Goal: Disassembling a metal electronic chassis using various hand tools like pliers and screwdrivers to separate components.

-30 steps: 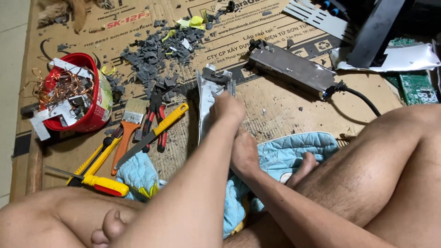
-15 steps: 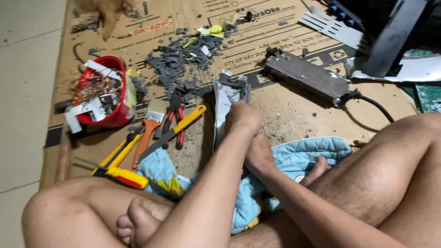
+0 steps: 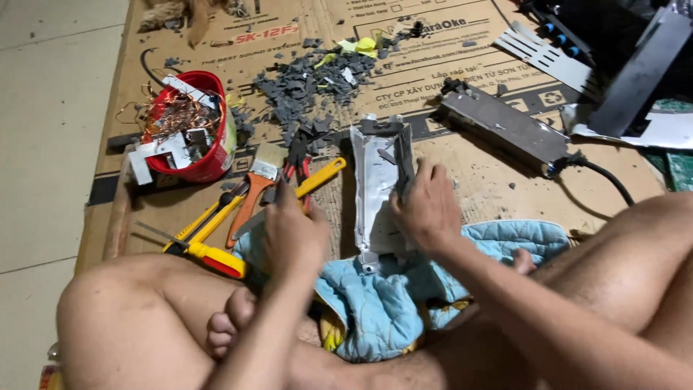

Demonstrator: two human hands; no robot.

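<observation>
My right hand (image 3: 427,209) grips the right edge of a long bent grey metal casing (image 3: 374,184), which stands tilted on the cardboard with its lower end on a light blue quilted cloth (image 3: 390,296). My left hand (image 3: 292,232) is apart from the casing, lying palm down over a cluster of tools. Under its fingers are a yellow-handled screwdriver (image 3: 323,174) and red-handled pliers (image 3: 299,160). Whether the fingers close on one of them is hidden. My bare legs are crossed at the front.
A red bowl (image 3: 216,155) of copper wire and metal scraps sits at the left, near a paintbrush (image 3: 258,184) and yellow-handled cutters (image 3: 206,249). Grey plastic shards (image 3: 303,83) lie ahead. A metal box with a black cable (image 3: 505,126) and black equipment (image 3: 635,65) are at the right.
My left hand has left the metal casing and moved left onto the tools. My right hand keeps its hold on the casing. The view has shifted slightly.
</observation>
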